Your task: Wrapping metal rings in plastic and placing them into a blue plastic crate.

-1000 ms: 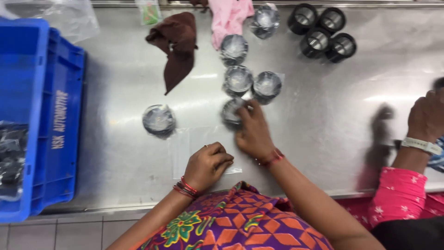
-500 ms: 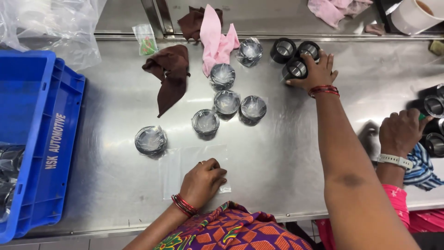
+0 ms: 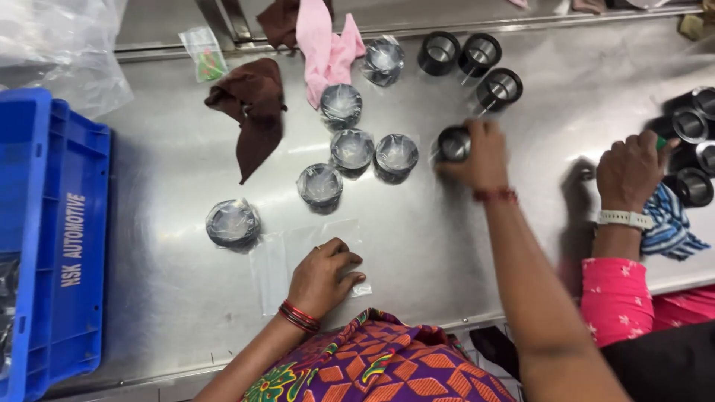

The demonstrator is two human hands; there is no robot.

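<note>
- Your right hand (image 3: 477,152) is closed around a black ring (image 3: 453,143), holding it just above the steel table (image 3: 521,223), to the right of the wrapped rings.
- Your left hand (image 3: 322,277) is curled, with the fingers pressing flat on a clear bag (image 3: 277,260) that lies on the table near you; it grips nothing.
- Five wrapped rings (image 3: 351,147) sit in a loose group between the bag and the cloths; a sixth (image 3: 232,222) lies apart, left of the bag.
- Three bare rings (image 3: 477,63) stand behind your right hand.
- A brown cloth (image 3: 253,112) and a pink cloth (image 3: 324,45) lie at the back.
- A blue crate (image 3: 52,238) is at your left.
- Another person's hand (image 3: 629,170) rests at the right, beside more black rings (image 3: 689,149).
</note>
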